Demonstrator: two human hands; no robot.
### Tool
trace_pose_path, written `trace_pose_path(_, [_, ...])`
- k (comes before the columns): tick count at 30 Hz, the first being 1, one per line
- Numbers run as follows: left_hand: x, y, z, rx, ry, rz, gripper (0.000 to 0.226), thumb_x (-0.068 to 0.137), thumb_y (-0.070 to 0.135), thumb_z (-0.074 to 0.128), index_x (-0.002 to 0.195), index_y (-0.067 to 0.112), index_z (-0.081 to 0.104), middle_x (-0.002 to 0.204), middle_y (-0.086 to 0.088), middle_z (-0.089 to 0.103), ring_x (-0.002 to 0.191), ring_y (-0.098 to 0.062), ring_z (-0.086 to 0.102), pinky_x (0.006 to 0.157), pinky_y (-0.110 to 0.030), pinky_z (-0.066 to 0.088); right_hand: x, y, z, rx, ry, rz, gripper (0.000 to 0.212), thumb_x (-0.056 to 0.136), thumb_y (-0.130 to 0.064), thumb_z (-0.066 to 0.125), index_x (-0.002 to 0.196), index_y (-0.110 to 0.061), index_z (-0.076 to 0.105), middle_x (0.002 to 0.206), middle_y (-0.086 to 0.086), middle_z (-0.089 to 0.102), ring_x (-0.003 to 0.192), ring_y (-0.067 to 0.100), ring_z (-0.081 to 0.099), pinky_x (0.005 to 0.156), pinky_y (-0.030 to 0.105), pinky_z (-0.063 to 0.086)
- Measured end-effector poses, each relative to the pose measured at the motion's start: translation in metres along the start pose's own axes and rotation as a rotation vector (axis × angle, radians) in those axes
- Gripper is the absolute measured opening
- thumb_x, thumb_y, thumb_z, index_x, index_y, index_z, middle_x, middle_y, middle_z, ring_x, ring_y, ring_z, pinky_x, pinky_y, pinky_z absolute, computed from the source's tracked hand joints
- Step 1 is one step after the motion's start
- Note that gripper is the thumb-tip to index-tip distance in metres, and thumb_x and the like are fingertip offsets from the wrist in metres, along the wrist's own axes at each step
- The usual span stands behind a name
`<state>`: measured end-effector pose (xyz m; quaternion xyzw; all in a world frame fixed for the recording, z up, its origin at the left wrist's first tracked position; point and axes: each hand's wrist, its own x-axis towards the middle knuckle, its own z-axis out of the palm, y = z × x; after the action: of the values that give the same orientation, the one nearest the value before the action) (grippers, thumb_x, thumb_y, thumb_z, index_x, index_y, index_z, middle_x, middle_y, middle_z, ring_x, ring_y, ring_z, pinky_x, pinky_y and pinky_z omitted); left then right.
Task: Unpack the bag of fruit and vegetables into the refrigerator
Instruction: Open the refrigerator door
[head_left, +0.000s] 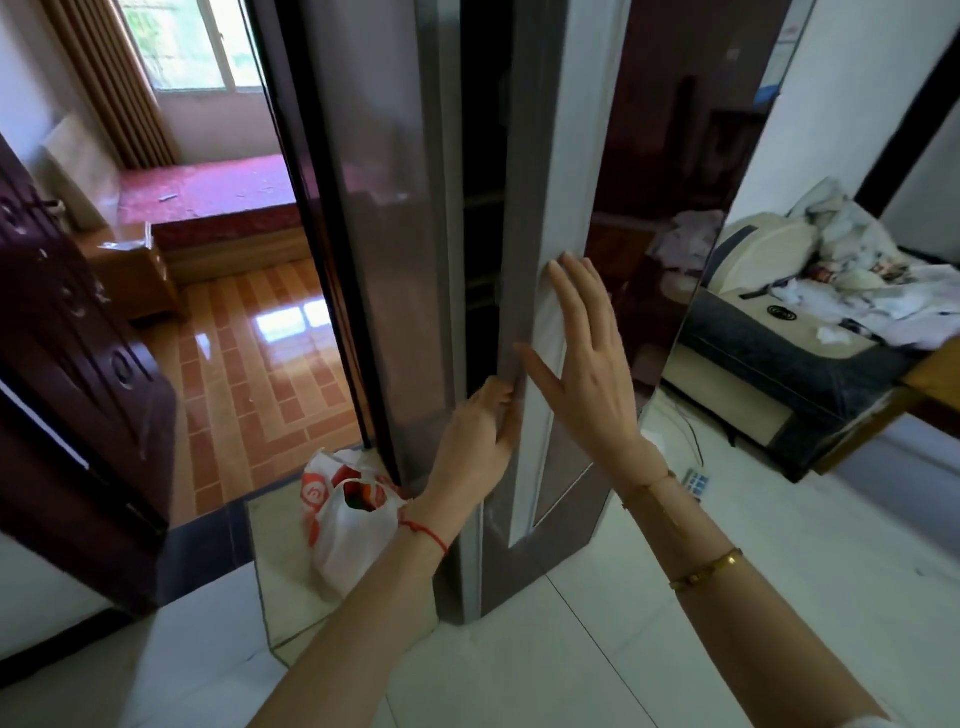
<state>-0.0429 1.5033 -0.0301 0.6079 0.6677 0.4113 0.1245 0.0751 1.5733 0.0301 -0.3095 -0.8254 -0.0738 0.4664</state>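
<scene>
White floor tiles (675, 623) fill the lower frame. At lower centre, your plastic bag (348, 525) sits on them beside the refrigerator (395, 208), something red and green showing in its mouth. Your left hand (475, 441) curls its fingers around the door (522, 249) edge; your right hand (587, 364) lies flat, fingers spread.

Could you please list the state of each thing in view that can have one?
Fridge door: ajar, dark gap beside it.
Bag: on the floor by the fridge, mouth open, still full.
Left hand: fingers curled around the door edge.
Right hand: open, flat against the door.
Room door: open.
</scene>
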Motion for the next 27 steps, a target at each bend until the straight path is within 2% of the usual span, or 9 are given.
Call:
trace_pose_path(2, [-0.008,0.008,0.002,0.015,-0.054,0.079,0.016,0.100,0.026,0.051,0.112,0.017,0.056,0.089,0.011,0.058,0.069,0.011,0.054,0.069,0.002,0.043,-0.013,0.004,-0.013,0.000,0.045,0.027,0.070,0.093,-0.026,0.065,0.148,0.001,0.031,0.156,0.015,0.028,0.148,0.029,0.022,0.118,0.047,0.029])
trace_pose_path(5, [-0.014,0.021,0.008,0.036,-0.082,0.191,0.020,0.098,0.030,0.054,0.111,0.017,0.063,0.094,0.003,0.068,0.079,0.003,0.063,0.077,-0.010,0.053,-0.030,0.015,-0.034,-0.034,0.096,0.045,0.072,0.092,-0.025,0.067,0.147,-0.001,0.029,0.155,0.016,0.026,0.147,0.030,0.025,0.116,0.050,0.032])
trace_pose_path(9, [-0.016,0.046,0.018,0.015,0.097,0.355,0.022,0.094,0.027,0.060,0.108,0.012,0.067,0.104,-0.006,0.070,0.099,-0.017,0.067,0.086,-0.034,0.058,-0.050,0.027,-0.067,-0.160,0.123,0.032,0.072,0.091,-0.023,0.068,0.147,-0.004,0.026,0.155,0.015,0.024,0.147,0.031,0.022,0.116,0.054,0.030])
trace_pose_path(12, [-0.013,0.066,0.023,-0.051,0.228,0.414,0.030,0.095,0.028,0.056,0.118,0.010,0.063,0.118,-0.008,0.065,0.113,-0.020,0.062,0.097,-0.039,0.054,-0.062,0.032,-0.089,-0.271,0.149,0.036,0.069,0.093,-0.021,0.066,0.147,-0.002,0.028,0.154,0.018,0.028,0.147,0.032,0.021,0.115,0.056,0.030])
trace_pose_path(14, [-0.007,0.077,0.029,-0.066,0.245,0.416,0.040,0.095,0.029,0.054,0.130,0.009,0.055,0.132,-0.012,0.057,0.125,-0.023,0.054,0.106,-0.039,0.046,-0.071,0.038,-0.102,-0.327,0.144,0.047,0.067,0.095,-0.023,0.062,0.148,-0.002,0.026,0.155,0.018,0.028,0.146,0.036,0.022,0.114,0.058,0.030])
trace_pose_path(17, [0.005,0.089,0.043,-0.032,0.170,0.433,0.056,0.094,0.032,0.059,0.144,0.010,0.044,0.148,-0.013,0.043,0.139,-0.027,0.039,0.114,-0.046,0.037,-0.085,0.046,-0.122,-0.384,0.130,0.087,0.068,0.098,-0.025,0.059,0.150,-0.003,0.023,0.157,0.015,0.025,0.148,0.035,0.018,0.114,0.058,0.029])
trace_pose_path(20, [0.013,0.097,0.062,0.026,0.109,0.458,0.059,0.096,0.036,0.059,0.146,0.012,0.039,0.152,-0.012,0.039,0.143,-0.028,0.035,0.115,-0.054,0.032,-0.097,0.056,-0.141,-0.440,0.144,0.137,0.068,0.097,-0.023,0.060,0.150,-0.003,0.022,0.157,0.014,0.025,0.149,0.030,0.014,0.116,0.057,0.028])
trace_pose_path(24, [0.012,0.113,0.082,0.075,0.043,0.509,0.056,0.099,0.040,0.047,0.146,0.010,0.040,0.153,-0.013,0.039,0.145,-0.028,0.032,0.121,-0.045,0.013,-0.113,0.075,-0.166,-0.488,0.174,0.188,0.065,0.098,-0.020,0.058,0.150,-0.002,0.022,0.159,0.006,0.018,0.150,0.028,0.011,0.117,0.056,0.026])
trace_pose_path(27, [0.013,0.128,0.096,0.040,-0.033,0.555,0.056,0.099,0.037,0.047,0.147,0.009,0.039,0.154,-0.012,0.039,0.146,-0.029,0.029,0.122,-0.047,0.014,-0.125,0.093,-0.184,-0.534,0.182,0.256,0.062,0.099,-0.019,0.057,0.150,-0.003,0.025,0.159,0.009,0.019,0.150,0.028,0.011,0.118,0.056,0.025])
